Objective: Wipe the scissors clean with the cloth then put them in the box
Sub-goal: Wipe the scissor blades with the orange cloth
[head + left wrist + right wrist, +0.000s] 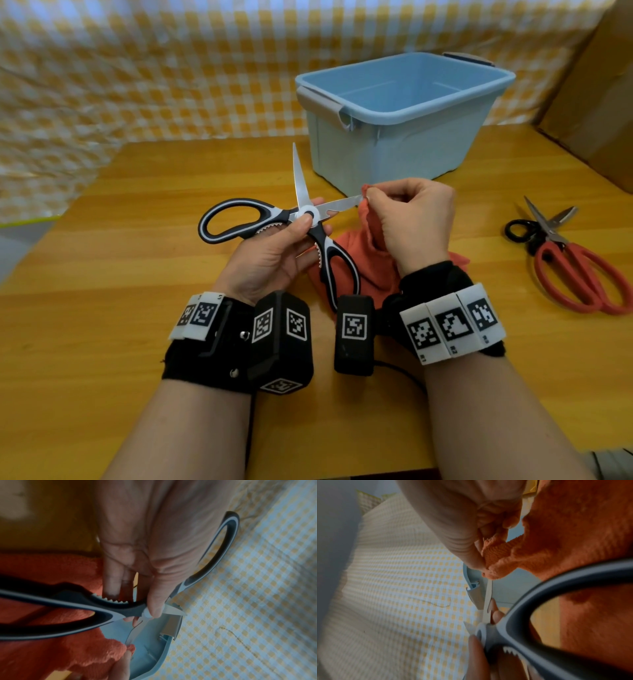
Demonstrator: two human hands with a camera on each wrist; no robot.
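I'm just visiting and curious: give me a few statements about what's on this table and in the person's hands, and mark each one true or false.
1. The black-and-white scissors are held wide open. True.
2. The right hand pinches the orange cloth around one blade's tip. True.
3. The blue box already has scissors inside. False: nothing shows inside it.
4. The red-handled scissors are in the left hand. False: they lie on the table, to the right.
5. The box has a lid on. False: it stands open.

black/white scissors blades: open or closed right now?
Open. On the black-and-white scissors one blade points up and away, the other sideways into the orange cloth pinched by the right hand; the left hand grips the pivot.
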